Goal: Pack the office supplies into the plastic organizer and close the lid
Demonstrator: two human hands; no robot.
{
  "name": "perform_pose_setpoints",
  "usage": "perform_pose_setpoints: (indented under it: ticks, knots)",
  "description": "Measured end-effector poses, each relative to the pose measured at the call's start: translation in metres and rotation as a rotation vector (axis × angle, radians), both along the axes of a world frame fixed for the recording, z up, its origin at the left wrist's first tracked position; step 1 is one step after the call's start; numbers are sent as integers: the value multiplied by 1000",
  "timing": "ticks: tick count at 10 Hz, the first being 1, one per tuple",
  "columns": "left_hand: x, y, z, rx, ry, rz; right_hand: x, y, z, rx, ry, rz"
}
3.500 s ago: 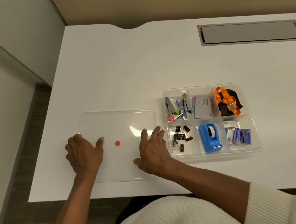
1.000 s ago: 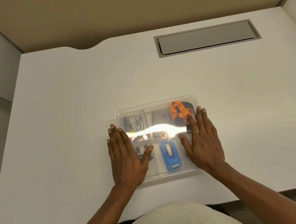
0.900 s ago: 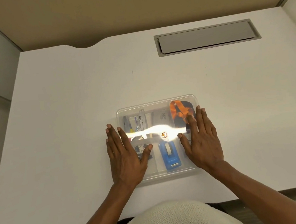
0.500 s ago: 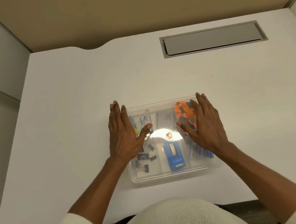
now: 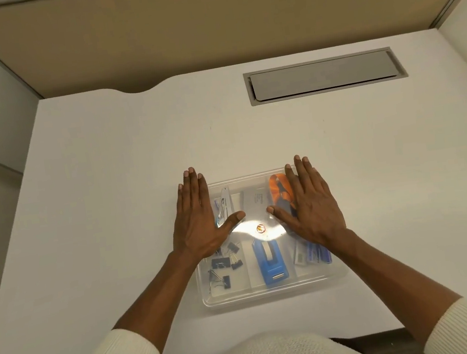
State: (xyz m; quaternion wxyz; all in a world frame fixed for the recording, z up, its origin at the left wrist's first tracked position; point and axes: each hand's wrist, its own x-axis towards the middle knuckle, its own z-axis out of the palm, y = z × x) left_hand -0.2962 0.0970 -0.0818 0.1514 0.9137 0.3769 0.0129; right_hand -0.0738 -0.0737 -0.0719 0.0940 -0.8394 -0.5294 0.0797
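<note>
The clear plastic organizer (image 5: 274, 291) sits near the desk's front edge with its transparent lid (image 5: 254, 200) lying on top, a red dot at the lid's middle. Through the lid I see a blue tape dispenser (image 5: 270, 264), black binder clips (image 5: 223, 264), an orange item (image 5: 280, 190), metal clippers (image 5: 224, 204) and blue staple boxes (image 5: 314, 255). My left hand (image 5: 199, 220) lies flat, fingers spread, on the lid's far left part. My right hand (image 5: 310, 205) lies flat on its far right part. Neither hand holds anything.
The white desk (image 5: 109, 193) carries a grey cable hatch (image 5: 324, 78) at the back right. A tan partition (image 5: 206, 23) closes off the rear. The desk's left edge drops to the floor.
The lid went from the desk at the left onto the organizer. Over the last second both flat hands slid from the lid's near half toward its far edge.
</note>
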Motion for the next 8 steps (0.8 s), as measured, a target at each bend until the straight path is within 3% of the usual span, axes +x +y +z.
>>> perform_pose_setpoints:
  ticks: [5, 8]
  knots:
    - [3, 2, 8, 41, 96, -14, 3, 1, 5, -30, 3, -5]
    - [4, 5, 49, 117, 38, -37, 2, 8, 59, 117, 54, -50]
